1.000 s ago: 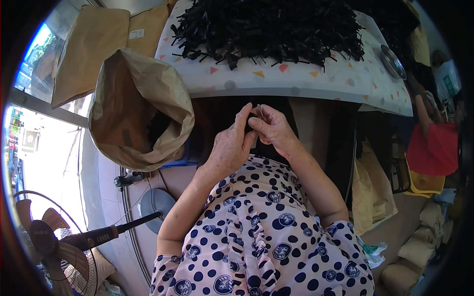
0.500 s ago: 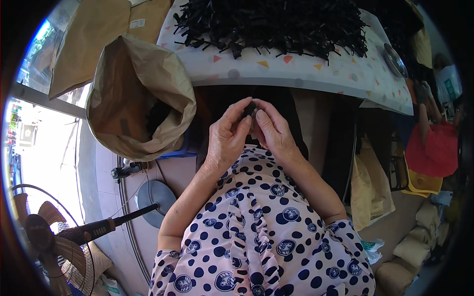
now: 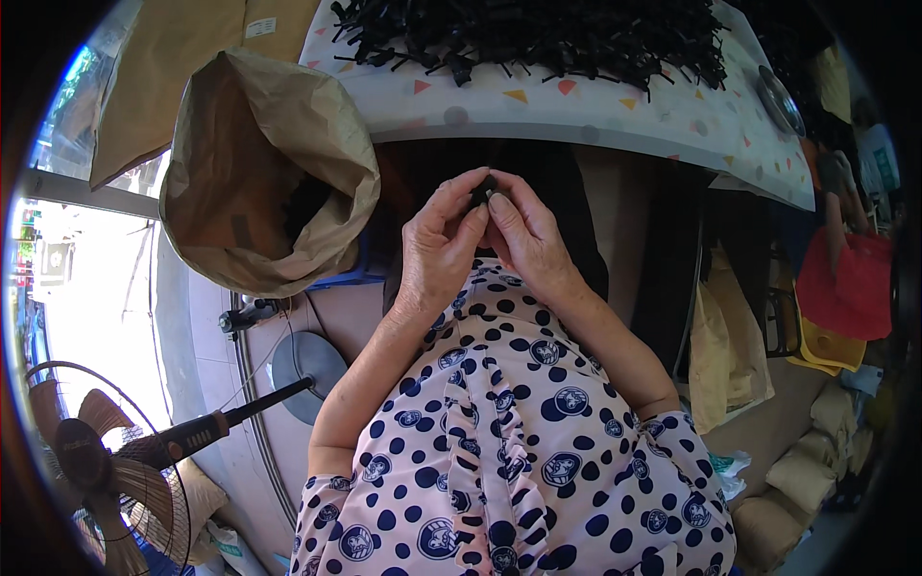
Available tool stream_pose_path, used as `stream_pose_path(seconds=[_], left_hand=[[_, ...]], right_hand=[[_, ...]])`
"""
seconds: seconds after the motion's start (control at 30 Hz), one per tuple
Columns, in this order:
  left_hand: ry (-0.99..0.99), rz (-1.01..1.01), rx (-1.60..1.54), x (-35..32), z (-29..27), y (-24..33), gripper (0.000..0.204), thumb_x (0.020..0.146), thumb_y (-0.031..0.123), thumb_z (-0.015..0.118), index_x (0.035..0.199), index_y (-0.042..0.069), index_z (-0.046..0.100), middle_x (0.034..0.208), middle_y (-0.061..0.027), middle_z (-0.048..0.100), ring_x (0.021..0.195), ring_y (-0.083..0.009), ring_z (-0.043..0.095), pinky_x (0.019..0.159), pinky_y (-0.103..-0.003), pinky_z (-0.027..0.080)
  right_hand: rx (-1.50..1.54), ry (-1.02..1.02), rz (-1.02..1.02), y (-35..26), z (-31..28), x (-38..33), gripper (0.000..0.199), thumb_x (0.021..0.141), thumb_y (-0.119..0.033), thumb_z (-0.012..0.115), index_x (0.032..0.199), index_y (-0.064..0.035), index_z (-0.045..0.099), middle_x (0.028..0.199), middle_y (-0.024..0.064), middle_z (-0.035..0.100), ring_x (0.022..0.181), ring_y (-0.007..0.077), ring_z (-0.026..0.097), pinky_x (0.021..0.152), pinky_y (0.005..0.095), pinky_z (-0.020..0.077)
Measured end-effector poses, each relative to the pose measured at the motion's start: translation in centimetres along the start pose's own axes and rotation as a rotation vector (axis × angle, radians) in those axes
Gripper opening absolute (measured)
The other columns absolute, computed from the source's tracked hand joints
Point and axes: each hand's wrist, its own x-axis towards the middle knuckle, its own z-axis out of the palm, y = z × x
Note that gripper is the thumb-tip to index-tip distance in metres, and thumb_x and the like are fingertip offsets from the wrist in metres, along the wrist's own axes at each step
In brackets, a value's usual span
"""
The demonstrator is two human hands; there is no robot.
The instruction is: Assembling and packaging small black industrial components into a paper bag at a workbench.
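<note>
My left hand (image 3: 440,238) and my right hand (image 3: 534,238) meet in front of my lap, fingertips together. Pinched between their thumbs and fingers is a small black piece (image 3: 484,189), mostly covered by the fingers, so its exact kind does not show. Beyond the hands, a large heap of black pieces with thin stems (image 3: 538,43) lies on the table (image 3: 595,120), whose cover is white with coloured shapes. To the left of my left hand a big brown paper sack (image 3: 331,158) gapes, with something black inside it.
At lower left stands a fan (image 3: 91,456) beside a round grey base (image 3: 305,370). A metal dish (image 3: 780,101) sits at the table's right end. On the right are a folded paper sack (image 3: 725,355) and another person in red (image 3: 845,283).
Both hands still pinch the small black piece, with slight finger movement. The view has shifted a little, so the table and hands appear higher.
</note>
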Motion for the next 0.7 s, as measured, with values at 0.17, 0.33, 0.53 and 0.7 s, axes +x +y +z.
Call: stream_pose_path(seconds=[0.17, 0.33, 0.53, 0.7], left_hand=[[0.043, 0.133, 0.243, -0.1, 0.1, -0.2, 0.033, 0.089, -0.002, 0.055, 0.121, 0.004, 0.057, 0.096, -0.0061, 0.065, 0.081, -0.0087, 0.061, 0.07, -0.022, 0.05], [0.076, 0.271, 0.496, -0.1, 0.3, 0.1, 0.032, 0.088, -0.002, 0.056, 0.119, 0.005, 0.058, 0.091, -0.0096, 0.066, 0.074, -0.0126, 0.063, 0.066, -0.024, 0.051], [0.09, 0.11, 0.274, -0.2, 0.5, 0.2, 0.032, 0.089, -0.001, 0.055, 0.121, 0.005, 0.057, 0.088, -0.008, 0.066, 0.07, -0.0109, 0.061, 0.065, -0.023, 0.051], [0.032, -0.035, 0.101, -0.4, 0.2, 0.7, 0.032, 0.093, 0.001, 0.054, 0.124, 0.005, 0.056, 0.087, -0.0027, 0.064, 0.075, -0.0041, 0.057, 0.067, -0.019, 0.05]], right_hand=[[0.026, 0.012, 0.018, 0.3, 0.2, 0.2, 0.028, 0.102, -0.021, 0.041, 0.123, -0.0041, 0.048, 0.068, -0.0039, 0.048, 0.049, 0.0013, 0.038, 0.042, 0.0156, 0.0312], [0.067, -0.029, 0.086, 0.2, -0.1, 0.6, 0.026, 0.102, -0.021, 0.041, 0.121, -0.0053, 0.049, 0.069, -0.004, 0.048, 0.048, 0.0011, 0.038, 0.041, 0.0154, 0.0317], [0.122, -0.062, 0.114, -1.1, -0.4, 0.3, 0.028, 0.102, -0.023, 0.041, 0.122, -0.0046, 0.049, 0.067, -0.0044, 0.046, 0.047, 0.0015, 0.037, 0.041, 0.0156, 0.0311], [0.13, -0.052, 0.088, -0.3, -0.4, 0.3, 0.033, 0.101, -0.027, 0.042, 0.123, -0.0033, 0.048, 0.064, -0.0048, 0.045, 0.047, 0.0017, 0.037, 0.041, 0.0157, 0.0307]])
